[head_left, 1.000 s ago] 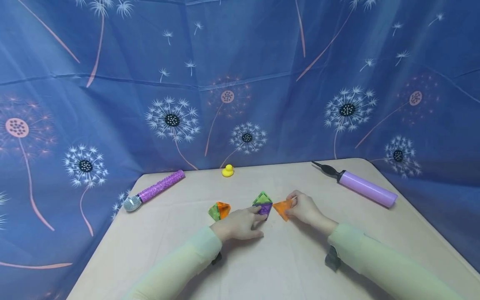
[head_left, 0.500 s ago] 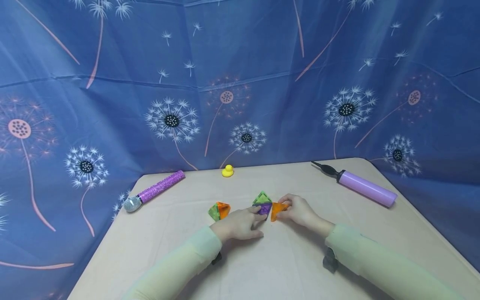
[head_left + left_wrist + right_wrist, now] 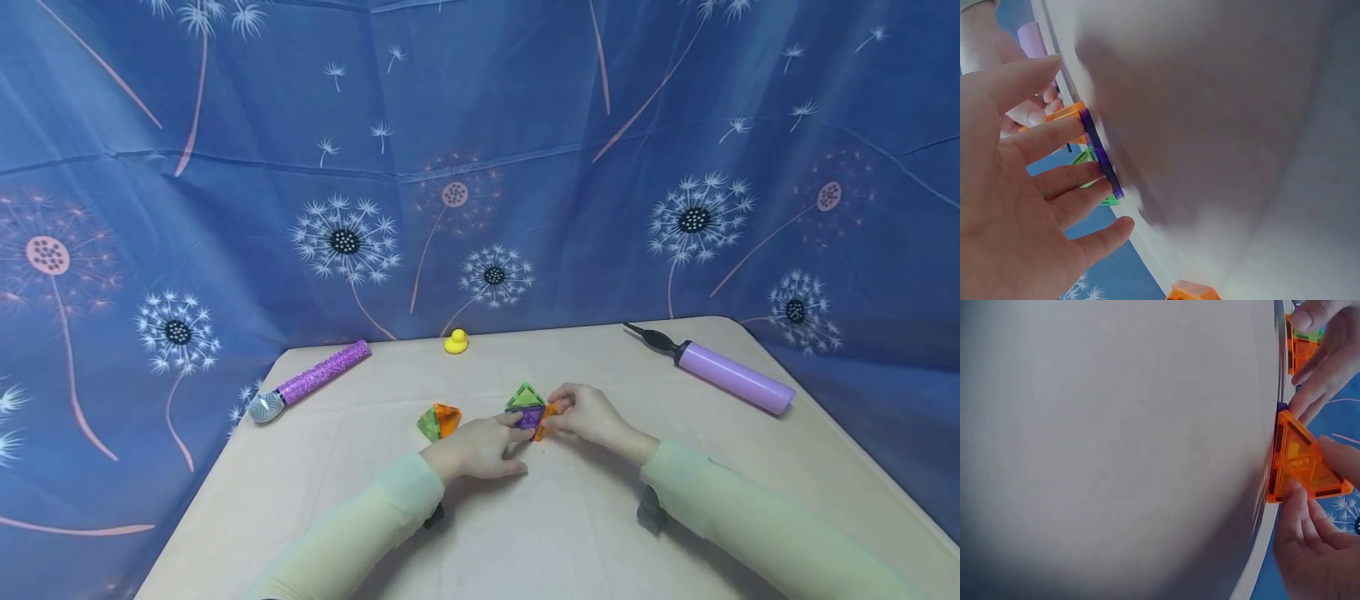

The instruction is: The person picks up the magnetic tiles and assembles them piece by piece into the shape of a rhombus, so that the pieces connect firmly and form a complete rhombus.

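Note:
My right hand (image 3: 597, 418) pinches an orange triangular magnetic tile (image 3: 1304, 464) between thumb and fingers. The tile stands tilted up on one edge against the right side of a flat purple tile (image 3: 531, 414). Fingertips of my left hand (image 3: 480, 448) press on the purple tile, the fingers mostly straight in the left wrist view. A green triangular tile (image 3: 525, 397) adjoins the purple one on its far side. Left of these sits a small raised shape of green and orange tiles (image 3: 447, 419), its near part close behind my left hand.
A yellow toy duck (image 3: 456, 342) stands near the table's back edge. At the back left lies a glittery purple microphone-shaped toy (image 3: 322, 373). A lilac hand pump (image 3: 735, 379) with a black nozzle lies at the back right. Behind the table (image 3: 577, 533) hangs a blue dandelion-print cloth (image 3: 570, 225).
My right hand has moved left with the orange tile, bringing it from a small gap up against the purple tile and tipping it upward. My left hand stays put.

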The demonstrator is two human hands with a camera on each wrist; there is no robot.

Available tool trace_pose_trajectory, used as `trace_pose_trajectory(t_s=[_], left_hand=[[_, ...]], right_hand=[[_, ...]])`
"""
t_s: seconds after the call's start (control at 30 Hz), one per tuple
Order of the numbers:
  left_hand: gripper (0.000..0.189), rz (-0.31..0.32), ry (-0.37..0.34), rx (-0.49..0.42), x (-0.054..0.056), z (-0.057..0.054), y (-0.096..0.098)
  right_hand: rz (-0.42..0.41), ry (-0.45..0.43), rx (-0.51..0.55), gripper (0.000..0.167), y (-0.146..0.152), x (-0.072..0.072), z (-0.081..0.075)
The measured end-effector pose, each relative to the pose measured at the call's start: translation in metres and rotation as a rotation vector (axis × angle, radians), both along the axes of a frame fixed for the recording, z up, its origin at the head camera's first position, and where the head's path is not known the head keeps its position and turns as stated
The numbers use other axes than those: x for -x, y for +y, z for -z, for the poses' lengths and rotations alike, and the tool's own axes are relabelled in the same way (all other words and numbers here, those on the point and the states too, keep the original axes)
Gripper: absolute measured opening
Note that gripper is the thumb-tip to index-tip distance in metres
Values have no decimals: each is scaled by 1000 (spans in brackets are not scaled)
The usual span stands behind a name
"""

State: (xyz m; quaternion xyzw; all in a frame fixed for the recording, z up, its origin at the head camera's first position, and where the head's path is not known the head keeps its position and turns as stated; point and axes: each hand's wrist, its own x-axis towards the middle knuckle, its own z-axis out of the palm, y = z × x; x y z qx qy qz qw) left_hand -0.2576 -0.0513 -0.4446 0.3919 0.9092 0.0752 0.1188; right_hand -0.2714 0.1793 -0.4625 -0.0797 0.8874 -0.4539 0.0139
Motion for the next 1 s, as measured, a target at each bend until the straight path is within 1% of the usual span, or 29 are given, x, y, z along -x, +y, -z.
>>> trace_pose_trajectory(t_s=[0.1, 0.17, 0.33, 0.53, 0.8, 0.9, 1.0], left_hand=[[61, 5, 2, -5, 1, 1, 0], [61, 3, -2, -6, 0, 1, -1], [60, -6, -10, 1, 0, 1, 0], [61, 2, -5, -5, 1, 1, -1], [62, -5, -52, -30, 2, 0, -4], [60, 18, -39, -65, 4, -3, -8], [53, 25, -13, -136, 7, -10, -18]], right_hand=[[-27, 47, -43, 44, -1, 6, 1], [-40, 59, -71, 49, -1, 9, 2], [-71, 33, -78, 57, -5, 14, 4], [-83, 6, -70, 54, -11, 15, 3], [-97, 7, -74, 48, -12, 17, 5], [-117, 6, -74, 49, -11, 18, 6], [-155, 1, -58, 50, -8, 21, 7]])
